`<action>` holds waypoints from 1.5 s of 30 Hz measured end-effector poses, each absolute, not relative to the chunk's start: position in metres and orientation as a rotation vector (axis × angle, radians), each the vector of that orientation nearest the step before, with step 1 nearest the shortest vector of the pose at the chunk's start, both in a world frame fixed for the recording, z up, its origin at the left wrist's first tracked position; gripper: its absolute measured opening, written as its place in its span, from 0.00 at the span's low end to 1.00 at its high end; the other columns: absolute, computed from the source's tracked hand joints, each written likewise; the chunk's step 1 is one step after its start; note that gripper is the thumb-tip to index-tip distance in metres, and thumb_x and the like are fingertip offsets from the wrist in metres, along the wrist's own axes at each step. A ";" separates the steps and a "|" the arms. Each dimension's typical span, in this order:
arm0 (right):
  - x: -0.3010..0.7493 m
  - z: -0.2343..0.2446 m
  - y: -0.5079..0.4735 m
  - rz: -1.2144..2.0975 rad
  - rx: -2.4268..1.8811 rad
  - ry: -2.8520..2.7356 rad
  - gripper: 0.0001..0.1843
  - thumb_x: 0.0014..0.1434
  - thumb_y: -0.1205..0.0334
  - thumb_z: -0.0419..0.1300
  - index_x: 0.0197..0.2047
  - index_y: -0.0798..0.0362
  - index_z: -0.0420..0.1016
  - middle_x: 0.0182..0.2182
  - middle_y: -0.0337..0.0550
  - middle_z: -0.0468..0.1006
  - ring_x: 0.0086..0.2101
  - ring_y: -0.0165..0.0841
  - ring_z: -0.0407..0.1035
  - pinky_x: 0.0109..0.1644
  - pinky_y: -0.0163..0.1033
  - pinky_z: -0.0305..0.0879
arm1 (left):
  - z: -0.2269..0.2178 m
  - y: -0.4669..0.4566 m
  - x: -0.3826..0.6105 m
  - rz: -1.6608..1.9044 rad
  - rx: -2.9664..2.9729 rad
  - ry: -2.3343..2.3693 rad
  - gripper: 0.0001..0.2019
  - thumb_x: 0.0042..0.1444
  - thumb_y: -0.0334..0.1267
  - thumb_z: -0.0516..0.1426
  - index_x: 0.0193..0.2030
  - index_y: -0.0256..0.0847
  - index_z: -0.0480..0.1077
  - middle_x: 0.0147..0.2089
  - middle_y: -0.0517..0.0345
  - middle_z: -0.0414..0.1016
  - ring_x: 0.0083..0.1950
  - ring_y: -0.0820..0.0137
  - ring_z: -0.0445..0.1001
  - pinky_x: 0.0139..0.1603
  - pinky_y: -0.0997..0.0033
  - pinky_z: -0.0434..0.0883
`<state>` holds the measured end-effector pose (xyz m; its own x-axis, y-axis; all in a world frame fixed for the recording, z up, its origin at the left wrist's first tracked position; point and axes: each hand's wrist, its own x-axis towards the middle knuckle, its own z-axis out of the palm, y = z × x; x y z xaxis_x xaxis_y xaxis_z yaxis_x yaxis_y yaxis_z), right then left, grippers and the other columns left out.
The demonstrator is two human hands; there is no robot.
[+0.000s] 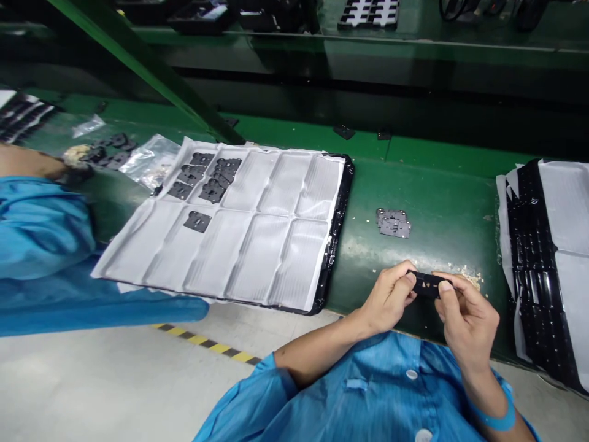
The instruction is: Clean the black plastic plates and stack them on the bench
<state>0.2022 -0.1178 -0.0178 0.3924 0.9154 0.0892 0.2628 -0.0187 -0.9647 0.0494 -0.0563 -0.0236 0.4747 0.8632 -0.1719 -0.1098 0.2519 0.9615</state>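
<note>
A small flat black plastic part is pinched between both my hands in front of my chest. My left hand grips its left end with closed fingers, and my right hand grips its right end. Just beyond them, a short stack of similar grey-black parts lies on the green belt. Further left sits a black tray lined with white foam sheet, holding several of the same parts in its far-left pockets.
A co-worker's blue sleeve and forearm reach in at the left, near loose parts and a clear bag. A stack of black trays with white sheets stands at the right. A green strut crosses diagonally above.
</note>
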 end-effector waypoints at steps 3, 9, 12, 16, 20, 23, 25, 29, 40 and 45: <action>0.203 -0.019 -0.118 0.739 -1.544 -1.097 0.11 0.73 0.55 0.64 0.46 0.52 0.87 0.30 0.39 0.78 0.21 0.28 0.65 0.25 0.35 0.65 | -0.022 -0.057 0.049 0.775 1.145 0.825 0.20 0.73 0.54 0.50 0.35 0.42 0.63 0.24 0.67 0.60 0.23 0.76 0.58 0.27 0.75 0.60; 0.201 -0.020 -0.121 0.715 -1.523 -1.174 0.10 0.73 0.58 0.63 0.48 0.51 0.86 0.35 0.42 0.81 0.23 0.29 0.68 0.26 0.35 0.66 | -0.025 -0.056 0.050 0.765 1.086 0.891 0.17 0.70 0.50 0.50 0.33 0.42 0.63 0.25 0.67 0.58 0.25 0.75 0.57 0.27 0.75 0.58; 0.200 -0.017 -0.121 0.719 -1.503 -1.208 0.09 0.73 0.61 0.64 0.49 0.49 0.87 0.36 0.41 0.81 0.23 0.27 0.67 0.25 0.34 0.64 | -0.027 -0.055 0.050 0.742 1.022 0.941 0.15 0.68 0.47 0.50 0.32 0.42 0.63 0.24 0.67 0.56 0.25 0.74 0.57 0.26 0.75 0.58; 0.202 -0.009 -0.116 0.919 -1.455 -1.111 0.10 0.74 0.58 0.63 0.51 0.49 0.86 0.29 0.36 0.77 0.20 0.25 0.66 0.23 0.32 0.63 | -0.021 -0.055 0.046 0.729 1.045 0.953 0.15 0.70 0.46 0.49 0.33 0.42 0.63 0.24 0.67 0.59 0.24 0.74 0.59 0.27 0.75 0.60; 0.203 -0.007 -0.111 1.017 -1.452 -1.001 0.12 0.73 0.54 0.64 0.47 0.53 0.86 0.24 0.35 0.73 0.18 0.25 0.63 0.22 0.31 0.61 | -0.013 -0.058 0.040 0.711 1.200 0.935 0.18 0.74 0.49 0.47 0.34 0.43 0.62 0.24 0.66 0.62 0.24 0.75 0.60 0.28 0.74 0.60; 0.202 -0.010 -0.111 1.020 -1.473 -0.924 0.14 0.71 0.52 0.66 0.43 0.54 0.86 0.21 0.33 0.69 0.17 0.24 0.59 0.19 0.30 0.56 | -0.010 -0.060 0.038 0.709 1.316 0.932 0.19 0.76 0.49 0.47 0.34 0.43 0.62 0.25 0.66 0.62 0.25 0.74 0.62 0.30 0.73 0.60; 0.201 -0.013 -0.112 1.030 -1.481 -0.880 0.15 0.70 0.50 0.66 0.41 0.54 0.85 0.21 0.33 0.68 0.17 0.23 0.56 0.18 0.30 0.52 | -0.010 -0.061 0.037 0.706 1.368 0.945 0.18 0.76 0.48 0.47 0.34 0.43 0.62 0.26 0.65 0.63 0.27 0.73 0.63 0.30 0.73 0.60; 0.204 -0.021 -0.112 1.082 -1.498 -0.801 0.16 0.68 0.50 0.67 0.39 0.55 0.85 0.21 0.33 0.68 0.17 0.23 0.53 0.18 0.30 0.49 | -0.010 -0.060 0.036 0.678 1.394 0.937 0.18 0.76 0.48 0.47 0.34 0.44 0.62 0.25 0.66 0.61 0.26 0.72 0.64 0.30 0.73 0.60; 0.207 -0.007 -0.106 1.229 -1.499 -0.730 0.15 0.66 0.50 0.70 0.40 0.55 0.85 0.18 0.32 0.69 0.13 0.21 0.53 0.16 0.30 0.47 | -0.003 -0.054 0.030 0.591 1.132 0.790 0.13 0.72 0.44 0.49 0.35 0.43 0.63 0.20 0.67 0.66 0.20 0.75 0.59 0.27 0.74 0.59; 0.206 -0.006 -0.111 1.149 -1.550 -0.852 0.15 0.69 0.50 0.69 0.43 0.55 0.85 0.17 0.32 0.69 0.13 0.23 0.57 0.16 0.29 0.50 | -0.004 -0.053 0.032 0.594 1.064 0.842 0.14 0.70 0.42 0.48 0.33 0.43 0.63 0.19 0.67 0.65 0.20 0.75 0.60 0.28 0.73 0.59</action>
<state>0.2059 -0.1109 -0.0064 0.3039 0.9170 -0.2585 -0.0186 -0.2656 -0.9639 0.0320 -0.0534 -0.0038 0.5594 0.7712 -0.3038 -0.0281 0.3840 0.9229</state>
